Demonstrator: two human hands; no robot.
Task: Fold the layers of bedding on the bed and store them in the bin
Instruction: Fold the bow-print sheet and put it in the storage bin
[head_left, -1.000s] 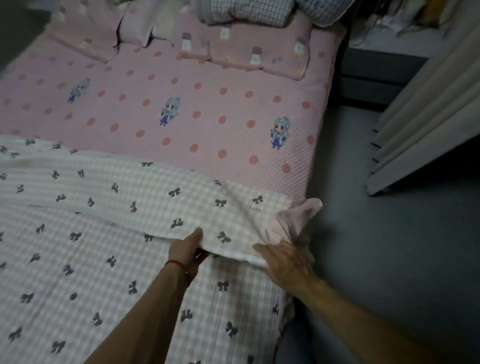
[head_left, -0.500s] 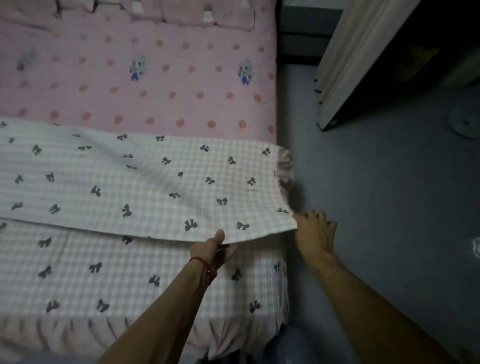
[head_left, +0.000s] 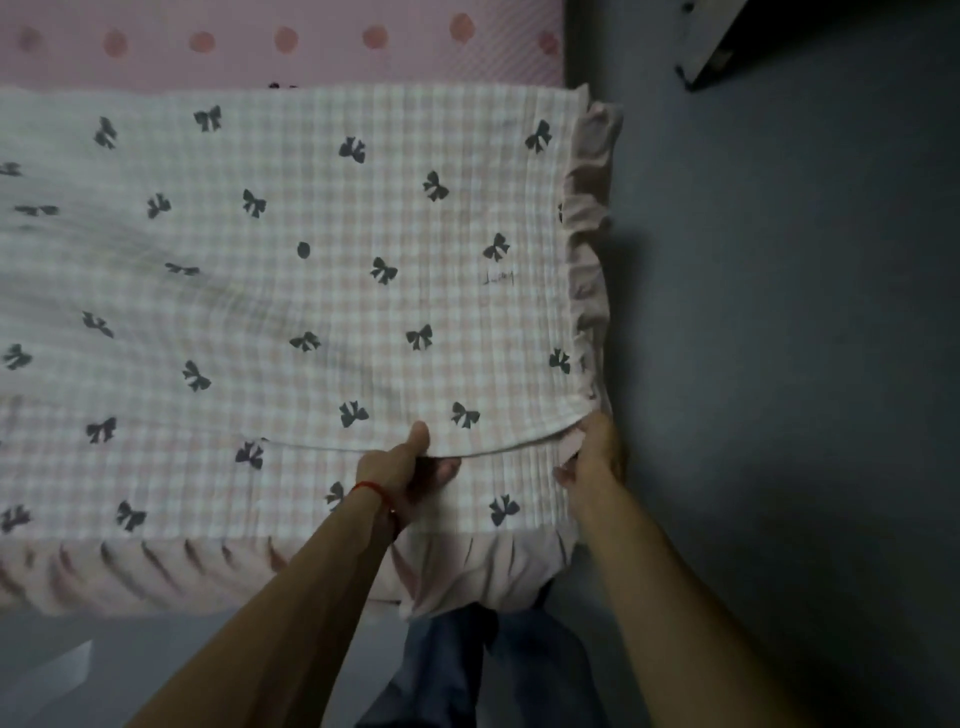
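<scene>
Fingers curl under the folded edge of a pink-and-white checked blanket (head_left: 322, 270) while the thumb presses on top: the left hand (head_left: 402, 467), a red string (head_left: 371, 488) at its wrist, pinches the fold near the bed's foot. The right hand (head_left: 589, 457) grips the same edge at the corner, fingers closed round the pink ruffle (head_left: 589, 218) at the bed's right side. Two hands and two bare forearms are in view, both on one blanket printed with dark bows. The blanket lies doubled over on the bed, one layer folded back onto another, its long axis running left to right across the mattress and out of view at left; the folded edge faces the person. Beyond it shows one strip of pink dotted sheet (head_left: 311, 57). Grey floor (head_left: 779, 364) lies to the right, and blue trouser legs (head_left: 467, 670) stand below the ruffled hem.
</scene>
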